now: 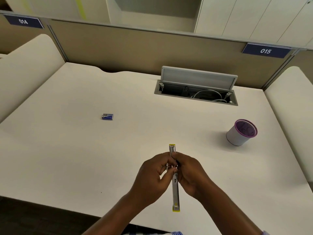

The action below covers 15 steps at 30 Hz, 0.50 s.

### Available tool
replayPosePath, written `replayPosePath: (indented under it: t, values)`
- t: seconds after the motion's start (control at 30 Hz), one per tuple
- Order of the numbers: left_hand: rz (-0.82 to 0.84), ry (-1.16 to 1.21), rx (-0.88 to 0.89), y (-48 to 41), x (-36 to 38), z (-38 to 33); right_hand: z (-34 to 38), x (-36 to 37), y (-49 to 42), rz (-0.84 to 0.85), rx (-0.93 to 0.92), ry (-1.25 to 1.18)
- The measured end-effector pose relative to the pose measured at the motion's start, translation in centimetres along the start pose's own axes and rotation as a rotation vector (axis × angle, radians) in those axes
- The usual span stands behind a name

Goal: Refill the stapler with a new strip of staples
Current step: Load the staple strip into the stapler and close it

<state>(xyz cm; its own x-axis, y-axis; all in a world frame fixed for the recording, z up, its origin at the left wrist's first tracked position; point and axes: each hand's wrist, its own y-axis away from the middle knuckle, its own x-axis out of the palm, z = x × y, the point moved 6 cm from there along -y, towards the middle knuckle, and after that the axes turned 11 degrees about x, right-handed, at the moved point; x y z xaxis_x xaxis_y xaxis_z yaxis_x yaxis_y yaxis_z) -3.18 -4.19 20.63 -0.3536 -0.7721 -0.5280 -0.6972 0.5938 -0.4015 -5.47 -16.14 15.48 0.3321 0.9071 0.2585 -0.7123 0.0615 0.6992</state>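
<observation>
A slim metal stapler (175,190) with yellow ends is opened out flat, lying lengthwise away from me above the near part of the white desk (84,150). My left hand (152,177) and my right hand (189,173) both pinch it around its middle, fingertips meeting over the hinge area. Whether a strip of staples lies between my fingers cannot be made out. A small blue staple box (107,116) rests on the desk, far to the left of my hands.
A white mesh pen cup with a purple rim (241,132) stands at the right. An open cable hatch with its grey lid raised (196,89) sits at the back. Beige partitions surround the desk, with padded dividers on both sides.
</observation>
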Motion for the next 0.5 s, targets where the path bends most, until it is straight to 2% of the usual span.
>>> replayPosePath:
  t: [0.1,0.17,0.23,0.3,0.4,0.5]
  values:
    - [0.072,-0.071,0.069,0.5,0.4,-0.4,0.0,-0.2,-0.2,-0.009,0.005,0.037]
    - [0.094,-0.086,0.053,0.7,0.3,-0.2,-0.3,0.0,-0.2,0.012,0.011,0.059]
    - [0.084,-0.006,-0.001,0.7,0.0,-0.2,-0.4,0.3,-0.1,0.041,0.019,0.053]
    - [0.034,0.194,-0.166,0.6,-0.5,0.5,-0.6,0.6,-0.2,0.076,0.030,0.012]
    - [-0.048,0.418,-0.513,0.8,-1.1,2.7,-0.8,0.8,-0.4,0.123,0.053,-0.066]
    - [-0.093,0.550,-0.629,0.6,-1.7,3.5,-0.8,0.8,-0.5,0.156,0.061,-0.096]
